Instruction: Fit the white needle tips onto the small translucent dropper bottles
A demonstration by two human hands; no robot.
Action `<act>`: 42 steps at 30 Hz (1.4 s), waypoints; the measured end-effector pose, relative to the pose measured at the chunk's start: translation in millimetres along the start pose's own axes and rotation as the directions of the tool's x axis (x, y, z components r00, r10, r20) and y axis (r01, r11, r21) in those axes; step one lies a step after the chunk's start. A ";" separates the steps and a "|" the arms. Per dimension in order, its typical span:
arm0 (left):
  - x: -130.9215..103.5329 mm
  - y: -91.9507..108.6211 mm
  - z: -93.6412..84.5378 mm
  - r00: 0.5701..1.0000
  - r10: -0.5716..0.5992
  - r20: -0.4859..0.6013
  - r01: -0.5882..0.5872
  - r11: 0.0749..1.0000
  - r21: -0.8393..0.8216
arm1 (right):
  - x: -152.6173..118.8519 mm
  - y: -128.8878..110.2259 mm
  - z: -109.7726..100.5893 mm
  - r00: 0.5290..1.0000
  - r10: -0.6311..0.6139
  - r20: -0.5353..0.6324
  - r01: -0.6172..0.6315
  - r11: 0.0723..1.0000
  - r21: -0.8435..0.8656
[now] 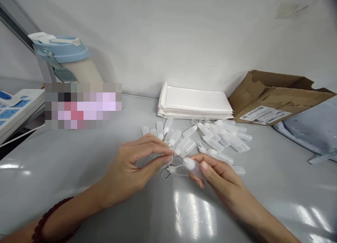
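Observation:
My right hand [218,174] is closed around a small translucent squeeze bottle [193,167] with a white top, tilted so that its thin needle tip points up and left. My left hand [143,160] pinches with thumb and fingertips just beside that tip. A thin white cap strap [172,161] curves from the bottle's neck up to those fingertips; whatever cap sits between them is hidden. Behind and under my hands lie several similar loose bottles [210,133], some with looped straps. One more bottle [180,170] lies on the table just behind the held one.
A stack of white padded envelopes [196,99] lies against the wall, beside an open cardboard box [263,99] with a label. At right is a clear plastic bag [313,127]. A blue-lidded drink bottle [65,53] and a power strip [18,109] stand at left on the grey table [131,222].

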State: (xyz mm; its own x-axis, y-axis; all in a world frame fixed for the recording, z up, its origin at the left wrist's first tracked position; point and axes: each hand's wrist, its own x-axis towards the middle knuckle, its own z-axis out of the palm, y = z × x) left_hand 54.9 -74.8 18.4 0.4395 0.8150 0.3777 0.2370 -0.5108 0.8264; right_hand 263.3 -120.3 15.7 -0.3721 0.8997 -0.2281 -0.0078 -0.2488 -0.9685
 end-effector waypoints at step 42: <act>-5.9 1.1 -1.0 0.936 0.308 0.172 -0.350 0.873 0.339 | -3.4 2.7 4.9 0.989 0.072 -0.128 -0.105 0.955 -0.276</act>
State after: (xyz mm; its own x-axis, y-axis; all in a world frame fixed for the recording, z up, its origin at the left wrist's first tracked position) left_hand 51.7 -79.9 17.6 0.6335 0.5584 0.5356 0.3473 -0.8238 0.4480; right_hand 260.0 -125.9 14.4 -0.2500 0.9180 -0.3079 0.2877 -0.2332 -0.9289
